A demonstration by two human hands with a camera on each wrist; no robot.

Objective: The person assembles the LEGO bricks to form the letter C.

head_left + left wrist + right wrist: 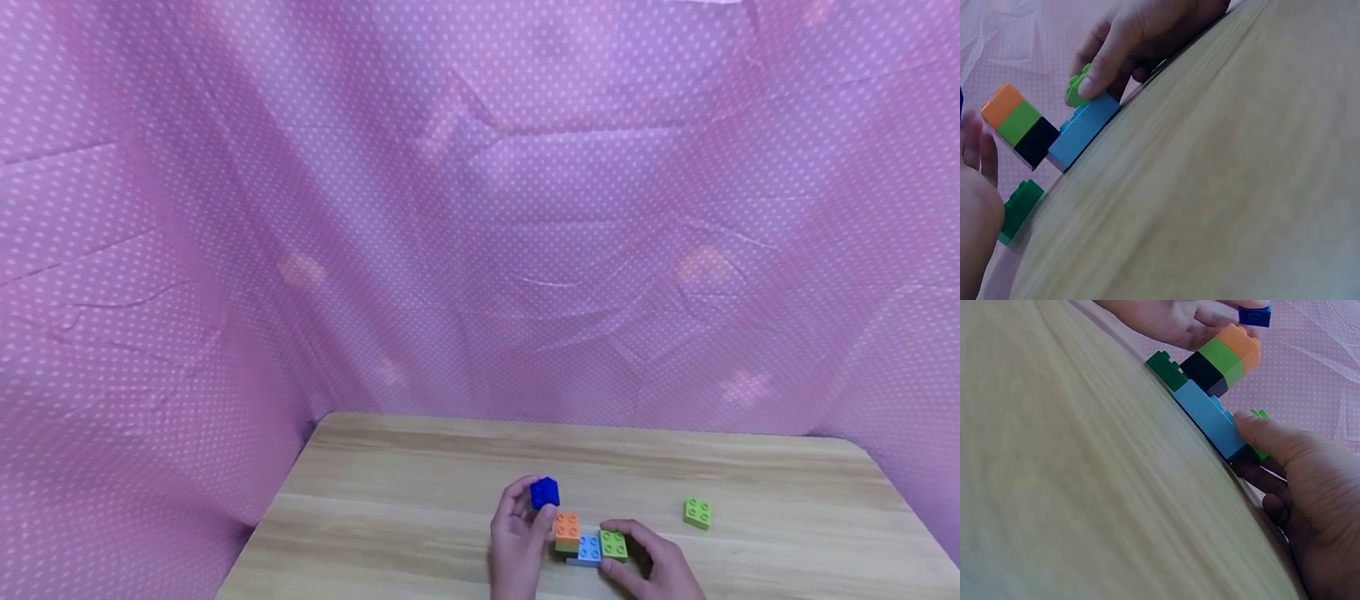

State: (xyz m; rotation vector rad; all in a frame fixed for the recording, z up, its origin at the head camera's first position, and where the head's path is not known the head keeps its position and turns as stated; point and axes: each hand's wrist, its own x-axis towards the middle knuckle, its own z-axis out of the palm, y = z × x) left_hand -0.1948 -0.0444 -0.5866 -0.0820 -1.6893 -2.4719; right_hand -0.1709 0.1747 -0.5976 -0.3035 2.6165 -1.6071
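Observation:
My left hand (517, 542) pinches a dark blue toy brick (545, 493) between thumb and fingers, raised beside a small brick stack. An orange brick (567, 526) tops that stack, over a light green brick (1020, 125) and a black brick (1037, 145). The stack sits on one end of a long light blue brick (1087, 130) on the table. At the other end, my right hand (656, 562) grips a light green brick (613, 545), thumb on its near side and fingers around the far side. In the right wrist view the dark blue brick (1255, 316) hangs above the orange one.
A dark green brick (1021, 211) lies on the table by the left hand, near the light blue brick's end. Another light green brick (697, 512) lies farther right. The wooden table (390, 492) ends at a pink dotted curtain (480, 250) behind and at the sides.

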